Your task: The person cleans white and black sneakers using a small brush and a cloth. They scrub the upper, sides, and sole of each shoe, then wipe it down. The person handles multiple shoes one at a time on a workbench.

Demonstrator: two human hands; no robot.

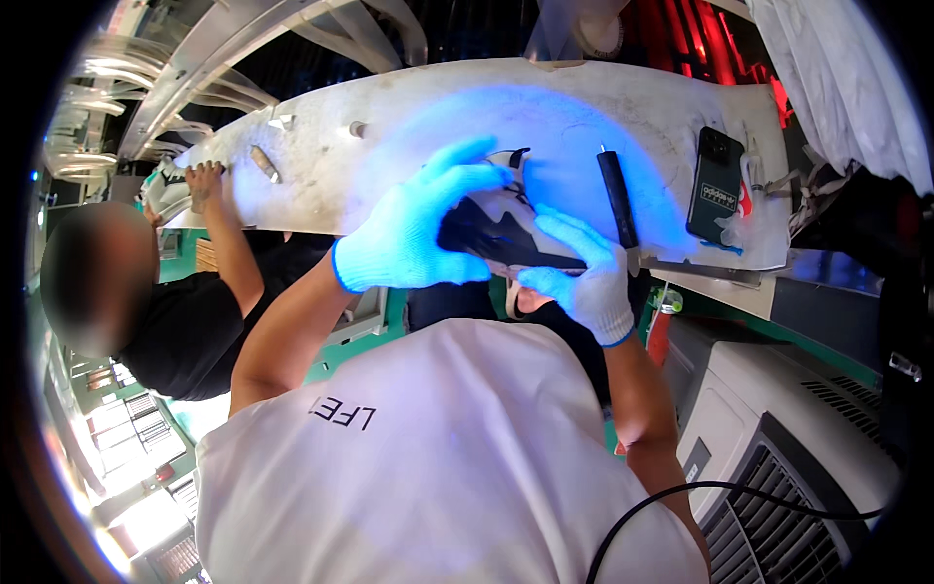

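Note:
A dark shoe with pale parts [484, 234] is held over the near edge of the worktable, lit by a blue glow. My left hand [413, 224], in a knitted glove, curves around its left side, thumb low and fingers over the top. At the shoe's right end, my gloved right hand [589, 273] grips it between thumb and fingers. Both gloves hide part of the shoe. Just beyond my right hand lies a black-handled tool with a thin tip [616, 195].
The long, stained pale worktable [321, 127] bears a dark phone [715, 185] at right and a small knife-like tool [264, 164] at left. A co-worker [195, 321] handles something at its left end. A white machine with vents [769, 438] stands at my right, a black cable [720, 484] before it.

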